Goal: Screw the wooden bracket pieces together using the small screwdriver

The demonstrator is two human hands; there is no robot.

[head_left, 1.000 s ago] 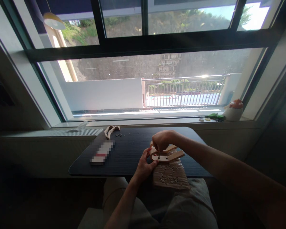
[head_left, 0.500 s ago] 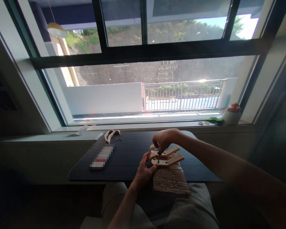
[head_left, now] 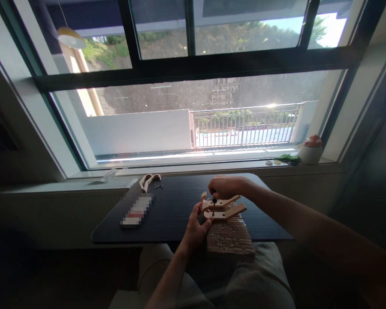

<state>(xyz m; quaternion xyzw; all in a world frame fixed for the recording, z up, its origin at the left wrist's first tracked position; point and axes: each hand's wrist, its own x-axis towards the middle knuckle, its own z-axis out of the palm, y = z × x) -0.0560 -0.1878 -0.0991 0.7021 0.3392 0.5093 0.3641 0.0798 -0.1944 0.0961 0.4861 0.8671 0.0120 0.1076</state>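
My right hand (head_left: 225, 187) is closed around the handle of a small screwdriver (head_left: 213, 207), whose tip points down into a light wooden curved piece (head_left: 223, 207) made of two stacked arms. My left hand (head_left: 196, 229) grips the left end of that wooden piece, holding it against the dark table (head_left: 173, 210). Under the piece lies a wooden board with several small holes (head_left: 228, 238), partly over the table's front edge.
More curved wooden parts (head_left: 149, 180) and a few small screws (head_left: 159, 186) lie at the table's back left. A flat package (head_left: 137, 210) lies on the left. On the window sill at right stands a round white and orange pot (head_left: 309, 150).
My right hand has shifted slightly on the screwdriver handle, showing more of its shaft. The wooden piece stays in place under my left hand. The camera view moved a little.
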